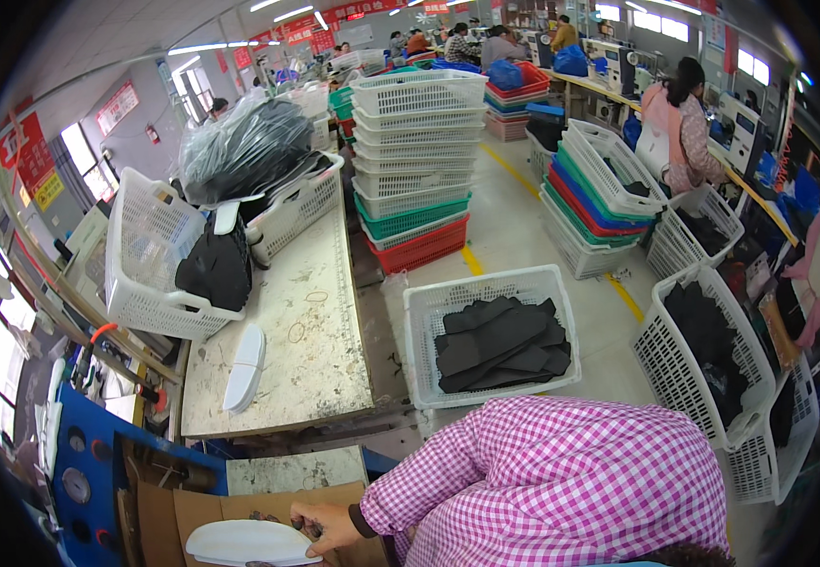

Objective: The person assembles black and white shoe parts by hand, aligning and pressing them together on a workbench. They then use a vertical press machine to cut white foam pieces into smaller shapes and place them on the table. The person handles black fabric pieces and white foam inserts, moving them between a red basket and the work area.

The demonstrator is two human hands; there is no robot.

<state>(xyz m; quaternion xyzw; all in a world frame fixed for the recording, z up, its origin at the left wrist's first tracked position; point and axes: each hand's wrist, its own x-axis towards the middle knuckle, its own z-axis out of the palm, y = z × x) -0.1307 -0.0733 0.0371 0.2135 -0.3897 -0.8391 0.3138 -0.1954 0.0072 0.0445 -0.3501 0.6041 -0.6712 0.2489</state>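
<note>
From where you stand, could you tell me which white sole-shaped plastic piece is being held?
The white sole-shaped piece at the bottom edge, gripped by a hand; the other lies untouched on the table.

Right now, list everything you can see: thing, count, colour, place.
white sole piece: one, white, bottom edge, under the grip of the left hand
second white sole piece: one, white, near edge of the worktable
worktable: one, worn cream, centre left
floor basket: one, white, holds black cut pieces
tipped basket: one, white, on the table, black pieces spilling out
basket stack: one, white over green and red, centre back
bagged black material: one, clear bag, back of the table
right-side baskets: several, white, holding black pieces
cardboard: brown, bottom left
left hand: one, bottom; checked pink sleeve
right hand: not in view
</note>
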